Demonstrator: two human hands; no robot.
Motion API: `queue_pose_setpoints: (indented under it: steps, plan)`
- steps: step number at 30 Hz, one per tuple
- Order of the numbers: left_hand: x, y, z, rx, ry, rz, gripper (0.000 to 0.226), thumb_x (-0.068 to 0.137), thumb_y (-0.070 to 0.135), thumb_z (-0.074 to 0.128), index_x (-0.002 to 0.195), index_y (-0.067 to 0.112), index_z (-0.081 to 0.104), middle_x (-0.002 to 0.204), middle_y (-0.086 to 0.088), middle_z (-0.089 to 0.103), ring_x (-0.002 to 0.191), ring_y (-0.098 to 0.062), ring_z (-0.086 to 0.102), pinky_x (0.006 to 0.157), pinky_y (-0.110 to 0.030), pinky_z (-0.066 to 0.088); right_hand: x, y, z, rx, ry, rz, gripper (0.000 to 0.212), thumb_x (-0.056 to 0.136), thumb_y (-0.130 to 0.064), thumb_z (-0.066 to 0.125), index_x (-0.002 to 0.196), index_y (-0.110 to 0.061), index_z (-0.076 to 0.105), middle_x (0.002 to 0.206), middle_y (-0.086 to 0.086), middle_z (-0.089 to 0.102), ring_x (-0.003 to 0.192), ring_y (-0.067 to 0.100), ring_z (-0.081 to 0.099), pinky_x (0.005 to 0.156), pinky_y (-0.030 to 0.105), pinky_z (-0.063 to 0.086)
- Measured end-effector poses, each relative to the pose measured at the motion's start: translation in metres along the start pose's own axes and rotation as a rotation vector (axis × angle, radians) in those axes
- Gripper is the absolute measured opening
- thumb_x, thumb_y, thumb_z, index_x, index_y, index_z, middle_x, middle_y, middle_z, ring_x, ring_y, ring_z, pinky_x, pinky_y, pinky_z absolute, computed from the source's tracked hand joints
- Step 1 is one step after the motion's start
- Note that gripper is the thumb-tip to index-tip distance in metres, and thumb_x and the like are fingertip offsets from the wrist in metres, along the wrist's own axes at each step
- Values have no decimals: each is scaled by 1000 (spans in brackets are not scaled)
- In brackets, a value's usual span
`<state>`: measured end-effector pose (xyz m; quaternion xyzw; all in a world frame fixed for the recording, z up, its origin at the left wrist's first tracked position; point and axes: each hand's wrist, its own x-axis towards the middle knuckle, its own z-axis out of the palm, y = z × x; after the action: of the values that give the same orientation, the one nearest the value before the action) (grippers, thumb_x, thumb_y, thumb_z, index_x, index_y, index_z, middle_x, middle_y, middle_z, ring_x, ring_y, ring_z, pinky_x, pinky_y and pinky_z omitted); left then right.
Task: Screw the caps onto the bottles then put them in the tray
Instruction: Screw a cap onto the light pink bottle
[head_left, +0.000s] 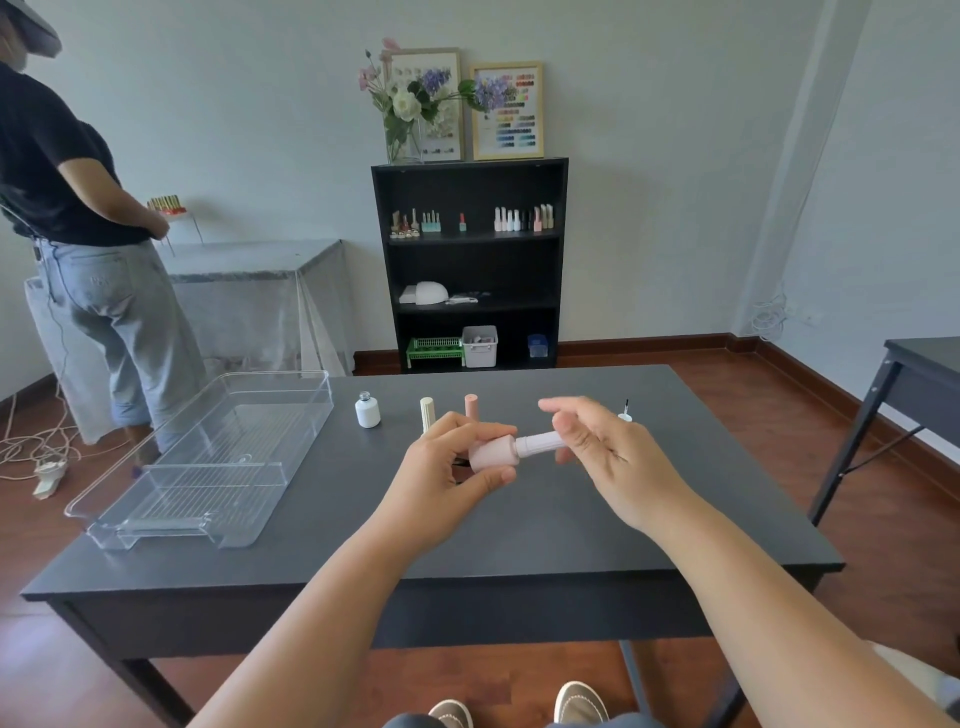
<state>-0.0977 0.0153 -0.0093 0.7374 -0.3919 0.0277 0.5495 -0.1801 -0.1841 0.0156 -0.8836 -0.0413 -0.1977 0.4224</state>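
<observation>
Left hand (451, 467): fingers curled round pale pink bottle (493, 453), held sideways above dark table (519, 540). Right hand (597, 447): fingertips pinching its long pink cap (543, 443). Clear plastic tray (208, 457) lies left.

Two bottles (368, 411) (493, 453), one tray (156, 499)

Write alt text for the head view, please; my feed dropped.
Above a dark table, the left hand grips a pale pink bottle lying sideways while the right hand holds its cap. Behind stand a white uncapped bottle and two loose caps; a clear tray sits to the left.
</observation>
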Motion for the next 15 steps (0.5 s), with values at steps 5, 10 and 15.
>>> queue_pose_setpoints:
  steps: [5, 10, 15]
  plan:
    - [2, 0, -3, 28, 22, -21, 36, 83, 16, 76, 114, 32, 68, 101, 6, 56, 88, -2, 59, 73, -10, 47, -1, 0, -4, -20, 40, -165, 42, 86, -16, 69, 114, -45, 56, 112, -20, 54, 99, 5, 55, 85, 8, 44]
    - [3, 1, -2, 50, 22, -8, 36, 82, 15, 76, 114, 29, 69, 100, 3, 55, 85, -1, 57, 72, -10, 47, 3, -4, 0, -61, 121, -211, 23, 87, -9, 67, 98, -29, 67, 91, -11, 64, 86, 7, 59, 74, 11, 47]
    - [2, -1, -3, 44, 20, 0, 37, 82, 16, 77, 115, 30, 69, 101, 6, 55, 87, -2, 58, 73, -12, 48, 3, -4, 8, 69, 171, -1, 30, 92, -49, 45, 94, -29, 67, 68, -1, 67, 67, 16, 63, 66, 31, 51]
